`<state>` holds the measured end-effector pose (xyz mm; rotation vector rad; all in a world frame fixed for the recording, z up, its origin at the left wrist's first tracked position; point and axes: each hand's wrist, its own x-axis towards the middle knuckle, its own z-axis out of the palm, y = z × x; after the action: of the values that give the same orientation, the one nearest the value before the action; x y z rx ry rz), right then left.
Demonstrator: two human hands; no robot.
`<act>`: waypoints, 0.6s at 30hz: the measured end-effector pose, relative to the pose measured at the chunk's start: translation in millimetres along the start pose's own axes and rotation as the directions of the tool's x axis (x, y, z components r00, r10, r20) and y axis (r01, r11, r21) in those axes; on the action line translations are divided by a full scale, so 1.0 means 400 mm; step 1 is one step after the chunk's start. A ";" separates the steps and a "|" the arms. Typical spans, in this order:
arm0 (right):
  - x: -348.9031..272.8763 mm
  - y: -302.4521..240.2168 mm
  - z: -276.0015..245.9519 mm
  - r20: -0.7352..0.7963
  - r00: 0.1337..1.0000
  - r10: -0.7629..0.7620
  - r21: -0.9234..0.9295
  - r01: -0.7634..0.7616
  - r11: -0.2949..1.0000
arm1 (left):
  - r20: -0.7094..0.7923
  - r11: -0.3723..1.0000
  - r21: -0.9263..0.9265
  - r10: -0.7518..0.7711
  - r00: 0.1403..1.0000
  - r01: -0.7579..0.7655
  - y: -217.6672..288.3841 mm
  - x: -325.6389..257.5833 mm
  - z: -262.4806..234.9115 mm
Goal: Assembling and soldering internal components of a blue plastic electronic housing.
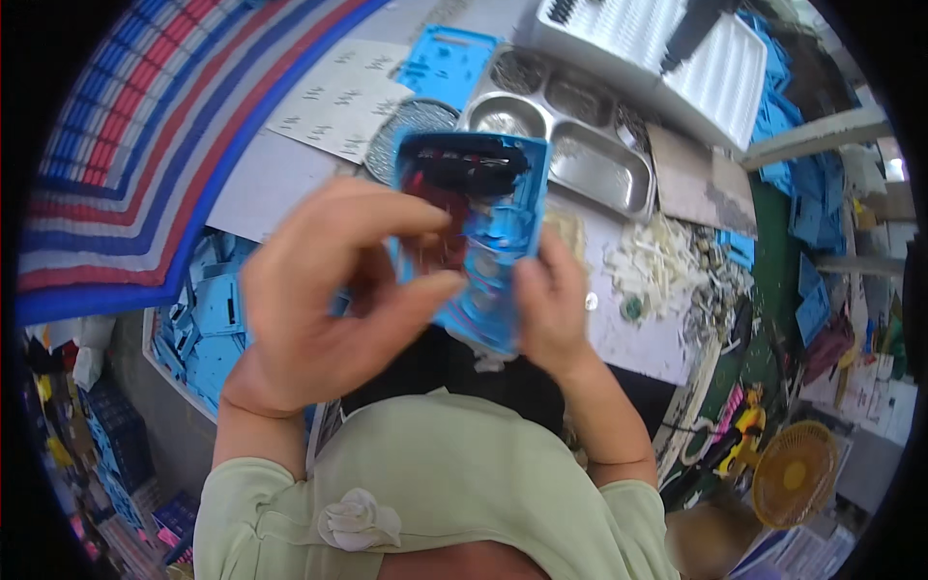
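Note:
A blue plastic casing (535, 208), open toward me, is tilted up above the front of the table. Inside it lie a black part (464, 164) along the top, a dark red piece (435, 208) at the left and small fittings lower down. My right hand (556, 304) grips the casing by its lower right edge, thumb in front. At its left side is my left hand (338, 290), slightly blurred, with thumb and forefinger curved toward the inside and a gap between their tips. I make out nothing held there.
Beyond the casing stands a steel compartment tray (643, 198) with small parts. White plastic pieces (657, 266) and metal bits are heaped at the right. A white ridged tray (619, 39) lies at the back, a bin of blue casings (208, 338) at the left, a yellow fan (795, 474) lower right.

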<state>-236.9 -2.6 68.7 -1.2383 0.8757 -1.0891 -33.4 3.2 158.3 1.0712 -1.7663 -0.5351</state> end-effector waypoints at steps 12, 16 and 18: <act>-0.058 0.037 -0.194 -0.210 0.977 0.047 -0.828 -0.203 0.522 | 0.602 0.951 0.032 0.227 0.766 -0.307 -0.229 -0.187 0.171; -0.034 0.057 -0.227 -0.160 0.980 0.117 -0.905 -0.192 0.378 | 0.606 0.934 0.043 0.258 0.753 -0.354 -0.261 -0.175 0.161; -0.025 0.063 -0.241 -0.127 0.978 0.165 -0.906 -0.182 0.381 | 0.615 0.936 0.011 0.271 0.741 -0.352 -0.269 -0.159 0.159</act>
<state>-327.3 -20.4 29.1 -1.9748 1.7149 -0.3426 -34.9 -5.1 18.2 0.6849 -2.5239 -0.6001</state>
